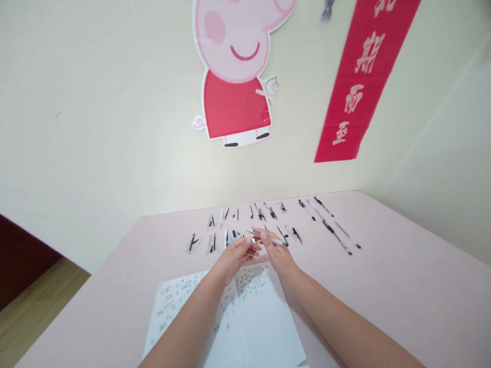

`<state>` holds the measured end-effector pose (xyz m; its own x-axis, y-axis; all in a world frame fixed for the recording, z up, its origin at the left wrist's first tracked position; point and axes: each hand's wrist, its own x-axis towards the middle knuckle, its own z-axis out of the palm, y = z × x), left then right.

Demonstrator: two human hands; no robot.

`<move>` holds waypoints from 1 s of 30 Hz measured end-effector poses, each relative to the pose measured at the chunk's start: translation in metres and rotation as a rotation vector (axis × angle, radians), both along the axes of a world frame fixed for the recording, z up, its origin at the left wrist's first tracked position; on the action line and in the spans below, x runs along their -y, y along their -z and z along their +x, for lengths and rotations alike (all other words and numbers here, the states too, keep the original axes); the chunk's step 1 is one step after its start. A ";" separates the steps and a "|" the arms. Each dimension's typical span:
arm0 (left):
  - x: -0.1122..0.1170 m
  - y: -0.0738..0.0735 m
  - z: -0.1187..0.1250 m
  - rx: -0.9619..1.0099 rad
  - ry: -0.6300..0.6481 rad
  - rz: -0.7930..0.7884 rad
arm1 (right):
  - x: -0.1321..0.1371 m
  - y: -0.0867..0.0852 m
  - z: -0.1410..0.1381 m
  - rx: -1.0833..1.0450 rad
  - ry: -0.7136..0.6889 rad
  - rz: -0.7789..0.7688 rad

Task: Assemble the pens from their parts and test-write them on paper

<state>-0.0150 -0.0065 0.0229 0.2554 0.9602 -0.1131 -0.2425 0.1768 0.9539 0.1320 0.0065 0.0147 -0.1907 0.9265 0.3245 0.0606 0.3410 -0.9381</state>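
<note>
My right hand [280,255] holds a pen [274,238] with a clear barrel and a dark end, tilted slightly, its tip pointing left. Close to that tip is my left hand [235,258], its thumb and fingers drawn together in a pinch. Whatever small piece may be between them is too small to make out. Below both hands lies an open notebook [268,319] with handwriting on the left page and on the upper part of the right page. My forearms cover part of it.
Several disassembled pen parts [213,243] lie in two rows on the pink table [383,306] beyond my hands. To the right rest several whole pens [337,236]. Behind the table's far edge rises a wall with a cartoon pig sticker [237,102] and a red banner [358,87].
</note>
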 end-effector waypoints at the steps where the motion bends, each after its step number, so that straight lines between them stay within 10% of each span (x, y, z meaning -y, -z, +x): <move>1: 0.001 -0.002 -0.005 -0.140 0.003 0.035 | 0.001 0.002 0.001 -0.038 0.040 -0.073; 5: 0.012 -0.011 -0.026 -0.784 0.029 0.303 | 0.007 0.015 -0.001 -0.141 0.065 -0.248; 10: 0.048 -0.002 -0.040 -1.031 0.247 0.516 | 0.026 0.026 -0.009 -0.069 -0.027 -0.297; 18: 0.071 0.018 -0.050 -1.039 0.276 0.548 | 0.046 0.037 -0.012 0.132 -0.336 -0.342; 30: 0.067 0.030 -0.053 -0.943 0.245 0.567 | 0.052 0.043 -0.007 0.472 -0.308 0.048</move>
